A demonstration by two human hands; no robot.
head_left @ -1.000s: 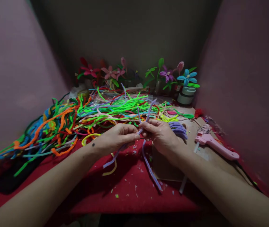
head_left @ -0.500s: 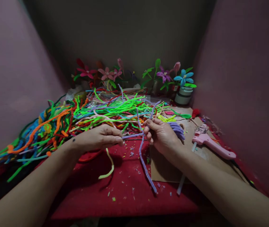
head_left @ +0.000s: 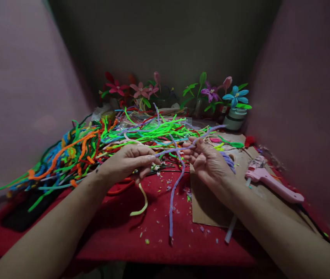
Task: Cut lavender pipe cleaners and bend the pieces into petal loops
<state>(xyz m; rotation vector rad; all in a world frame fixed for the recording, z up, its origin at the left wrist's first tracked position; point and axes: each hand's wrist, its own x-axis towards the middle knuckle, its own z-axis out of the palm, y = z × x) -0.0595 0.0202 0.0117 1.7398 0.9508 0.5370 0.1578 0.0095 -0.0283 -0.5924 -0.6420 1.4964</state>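
My left hand (head_left: 130, 162) and my right hand (head_left: 208, 161) hover over a red cloth (head_left: 159, 228), both pinching lilac pipe cleaners (head_left: 174, 186). One lilac strand stretches between the two hands; another hangs down from it to the cloth. The right hand's fingers curl loosely round the strand, whose upper end rises to the right. A big heap of coloured pipe cleaners (head_left: 95, 143) lies just behind the hands.
A pink glue gun (head_left: 269, 180) lies on a cardboard sheet (head_left: 211, 205) at the right. Pipe-cleaner flowers (head_left: 211, 93) and a small pot (head_left: 234, 118) stand at the back. A yellow strand (head_left: 141, 201) and small clippings lie on the cloth. Pink walls close both sides.
My hands have drawn apart, pulling a lilac strand taut between them. The hanging strand swung from slanting right to nearly straight down. The view shifted slightly.
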